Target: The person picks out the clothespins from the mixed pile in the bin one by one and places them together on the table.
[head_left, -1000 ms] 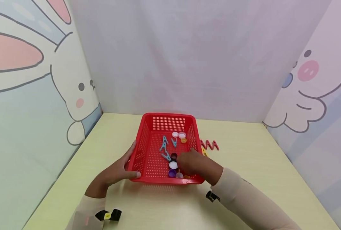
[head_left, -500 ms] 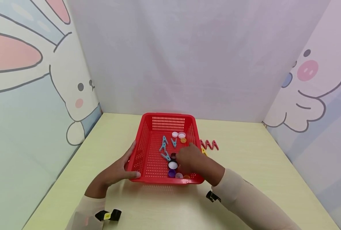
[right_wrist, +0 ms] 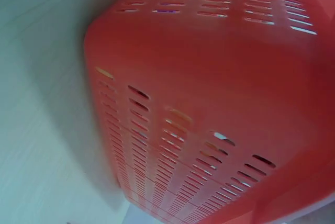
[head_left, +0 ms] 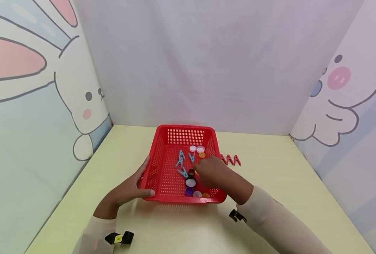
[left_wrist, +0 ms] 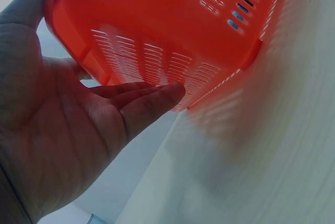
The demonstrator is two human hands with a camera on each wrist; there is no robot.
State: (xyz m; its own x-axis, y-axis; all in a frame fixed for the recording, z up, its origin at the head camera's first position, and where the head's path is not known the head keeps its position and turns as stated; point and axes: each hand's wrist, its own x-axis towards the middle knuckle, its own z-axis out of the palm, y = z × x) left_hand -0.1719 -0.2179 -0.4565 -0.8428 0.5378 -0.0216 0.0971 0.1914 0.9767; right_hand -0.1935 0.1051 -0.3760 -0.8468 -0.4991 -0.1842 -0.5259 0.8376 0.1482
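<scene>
A red plastic basket (head_left: 167, 199) stands on the table, with slotted walls. My left hand (head_left: 127, 190) holds its left side near the front corner, thumb over the rim and fingers along the outer wall, as the left wrist view shows. Inside the basket, over its right half, is my right hand (head_left: 211, 173), knuckles up. Its fingertips point down beside a dark brown cap (head_left: 191, 172); a bit of yellow-orange shows by them, and I cannot tell whether they hold it. Below lie a white-and-black cap (head_left: 190, 182), a purple cap (head_left: 189, 191) and a clear cap (head_left: 197, 194).
Several blue clothespins (head_left: 180, 162) lie on the basket floor. White caps (head_left: 193, 149) and an orange cap (head_left: 202, 155) sit towards its back right. Outside on the right, red clothespins (head_left: 237, 160) lie in a row on the table (head_left: 270, 176). A grey cloth wall (head_left: 200, 70) stands behind.
My right hand has shifted up and to the right inside the basket, showing more of the caps at the front. The yellow clothespin outside is now mostly covered. My left hand stays put.
</scene>
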